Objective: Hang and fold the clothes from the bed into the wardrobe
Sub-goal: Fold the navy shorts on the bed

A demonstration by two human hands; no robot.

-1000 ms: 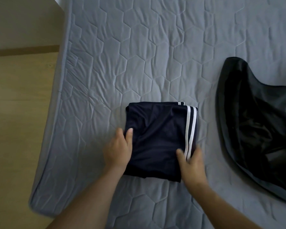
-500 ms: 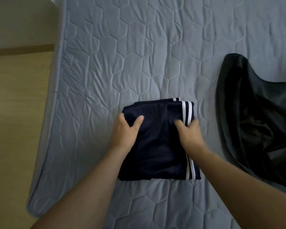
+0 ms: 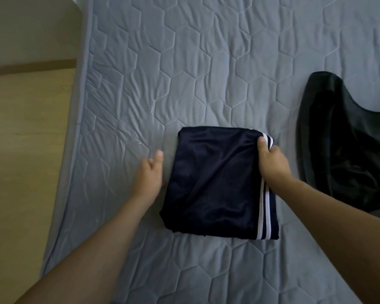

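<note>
Grey quilted mattress [image 3: 184, 62] filling most of the view, stitched in a hexagon pattern, cover wrinkled toward its left edge. Wooden floor [image 3: 26, 150] along the left side, with a pale wall [image 3: 31, 29] and a dark skirting strip above it.

Folded navy garment [image 3: 215, 183] lying flat on the mattress, near the middle of the view, roughly rectangular, slightly skewed. Two white stripes [image 3: 264, 207] running down its right side from the far corner to the near edge. Fabric shiny, with soft creases across the top layer.

Right hand [image 3: 272, 161] at the far right corner of the folded garment, thumb on top of the cloth beside the stripes, fingers curled round the edge and out of sight beneath. Grip closed on that corner. Forearm crossing the right side of the garment and covering part of the stripes.

Left hand [image 3: 149, 176] just beside the garment's left edge, palm turned toward the cloth, fingers straight and relaxed, holding nothing. Contact with the fabric at the fingertips cannot be told; the far ones look slightly blurred.

Second garment, black [image 3: 342, 150], lying loose and unfolded on the mattress at the right, apart from the navy one, with a strip of bare mattress between them. Partly cut off by the right edge of the view.
</note>
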